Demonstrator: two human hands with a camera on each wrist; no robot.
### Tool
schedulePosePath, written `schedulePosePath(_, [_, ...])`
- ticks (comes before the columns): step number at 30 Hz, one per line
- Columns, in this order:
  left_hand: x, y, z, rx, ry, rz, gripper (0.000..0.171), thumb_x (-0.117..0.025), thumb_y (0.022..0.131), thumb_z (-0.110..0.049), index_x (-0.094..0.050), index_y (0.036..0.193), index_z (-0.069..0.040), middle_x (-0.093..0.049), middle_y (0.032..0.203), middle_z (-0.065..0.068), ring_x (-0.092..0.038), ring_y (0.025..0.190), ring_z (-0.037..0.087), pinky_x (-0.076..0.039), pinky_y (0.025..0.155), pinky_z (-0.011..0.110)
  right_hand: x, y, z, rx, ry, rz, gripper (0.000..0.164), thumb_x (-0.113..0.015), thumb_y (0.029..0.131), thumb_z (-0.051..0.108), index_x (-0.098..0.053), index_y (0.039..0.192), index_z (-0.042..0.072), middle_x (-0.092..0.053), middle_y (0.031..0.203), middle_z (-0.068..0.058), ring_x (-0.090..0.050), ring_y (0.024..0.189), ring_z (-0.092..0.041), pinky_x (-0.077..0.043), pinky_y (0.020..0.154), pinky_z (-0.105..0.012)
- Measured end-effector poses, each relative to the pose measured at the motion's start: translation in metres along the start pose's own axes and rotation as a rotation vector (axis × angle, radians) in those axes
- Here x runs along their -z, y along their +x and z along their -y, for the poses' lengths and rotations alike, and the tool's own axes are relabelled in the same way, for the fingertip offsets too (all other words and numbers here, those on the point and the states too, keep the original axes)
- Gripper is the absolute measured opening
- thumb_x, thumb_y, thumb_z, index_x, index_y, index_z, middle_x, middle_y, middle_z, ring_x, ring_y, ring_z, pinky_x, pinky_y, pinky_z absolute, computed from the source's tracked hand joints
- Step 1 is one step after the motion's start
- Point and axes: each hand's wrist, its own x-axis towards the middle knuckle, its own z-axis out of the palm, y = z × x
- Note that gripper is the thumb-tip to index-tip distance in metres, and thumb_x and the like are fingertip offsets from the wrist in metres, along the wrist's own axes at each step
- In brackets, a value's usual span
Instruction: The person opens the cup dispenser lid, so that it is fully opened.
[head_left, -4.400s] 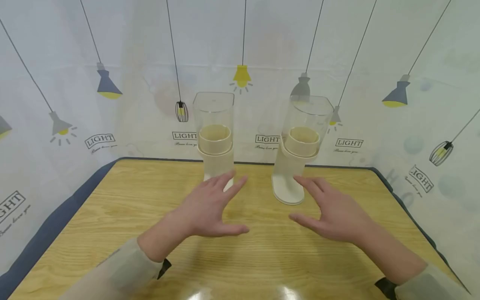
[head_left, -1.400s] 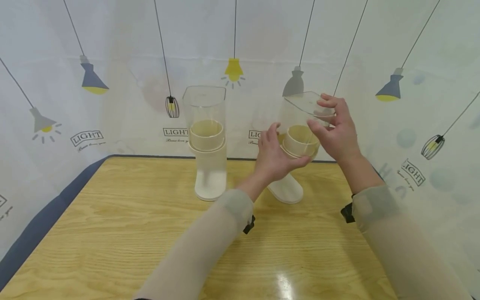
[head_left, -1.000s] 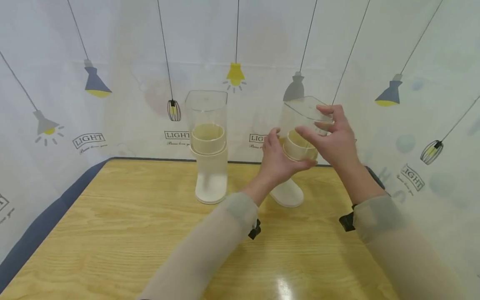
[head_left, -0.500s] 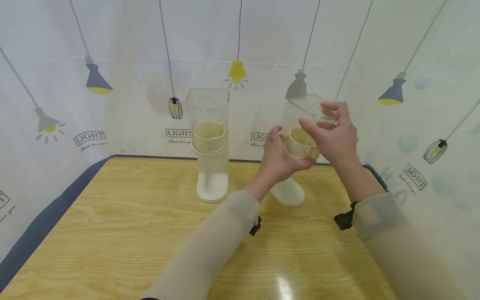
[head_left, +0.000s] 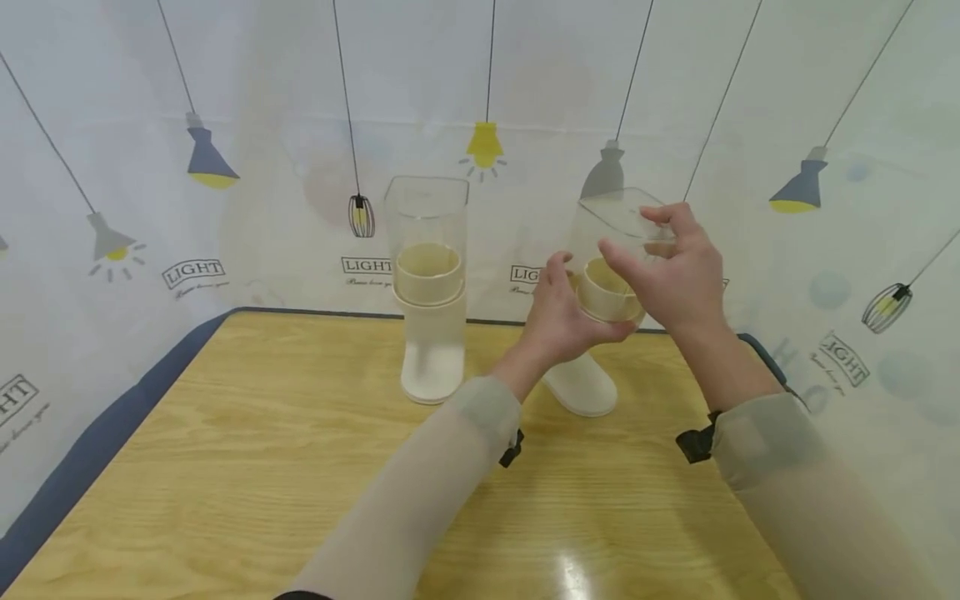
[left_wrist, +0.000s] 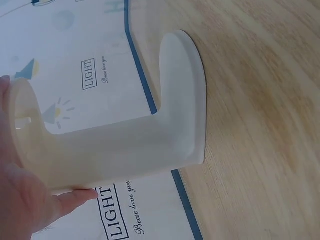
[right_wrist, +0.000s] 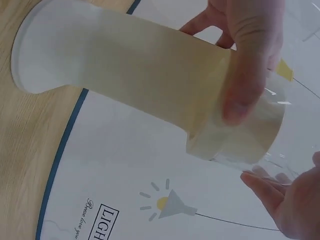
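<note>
Two matching cream stands topped by clear tubes, like cup dispensers, stand upright at the back of the table. On the right dispenser (head_left: 585, 387), my left hand (head_left: 558, 317) grips the collar under the tube, thumb across the front. My right hand (head_left: 682, 279) holds the clear tube (head_left: 611, 215) by its right side near the rim. The right wrist view shows the left thumb over the collar (right_wrist: 200, 145) and my right fingers on the tube. In the left wrist view the stand (left_wrist: 125, 147) has a flat foot on the table. Untouched, the left dispenser (head_left: 433, 350) stands beside it.
The wooden table (head_left: 262, 467) has a dark blue edging (head_left: 135, 400) at its sides and back. Close behind the dispensers hangs a pale cloth (head_left: 285, 192) printed with lamps and the word LIGHT.
Both hands, apart over the table at first, now hold the right dispenser. Its tube's rim sits at a different angle from the first frame. Over the last second the hands barely move.
</note>
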Motion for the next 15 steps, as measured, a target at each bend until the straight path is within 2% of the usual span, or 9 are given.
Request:
schedulePosePath(4, [-0.0001,0.0008,0.0009,-0.016,0.017,0.008,0.131,-0.100,0.073,-0.055,-0.017,0.168,-0.021,-0.044,0.158,0.010,-0.057,0.131,0.024,-0.060,0.102,0.039,0.0037,0.0001,0.0024,-0.024,-0.004,0.000,0.067,-0.084,0.091,0.058,-0.060,0.142,0.020,-0.061,0.158,-0.004,-0.076,0.123,-0.033,-0.050,0.072,-0.014])
schedulePosePath(6, [0.0001,0.0011,0.0015,-0.019,0.025,0.009,0.131,-0.100,0.073,-0.055,-0.017,0.168,-0.022,-0.043,0.158,0.010,-0.057,0.132,0.024,-0.059,0.102,0.039,0.0052,-0.0001,0.0033,-0.040,-0.010,0.009,0.068,-0.083,0.091,0.061,-0.060,0.143,0.023,-0.060,0.159,-0.003,-0.075,0.124,-0.032,-0.050,0.073,-0.015])
schedulePosePath(10, [0.0006,0.0016,0.0020,-0.023,0.025,0.014,0.131,-0.100,0.073,-0.056,-0.017,0.168,-0.022,-0.044,0.158,0.010,-0.057,0.132,0.025,-0.059,0.103,0.040,0.0076,0.0008,0.0040,-0.019,-0.036,0.021,0.070,-0.083,0.090,0.061,-0.061,0.143,0.021,-0.060,0.159,-0.003,-0.074,0.127,-0.033,-0.050,0.071,-0.015])
schedulePosePath(15, [0.0014,0.0025,0.0042,-0.037,0.019,0.019,0.131,-0.100,0.072,-0.056,-0.017,0.168,-0.022,-0.045,0.157,0.010,-0.058,0.132,0.025,-0.059,0.104,0.041,0.0098,0.0024,0.0045,-0.062,-0.036,0.039,0.072,-0.081,0.091,0.064,-0.058,0.145,0.022,-0.057,0.164,-0.006,-0.073,0.130,-0.034,-0.050,0.075,-0.020])
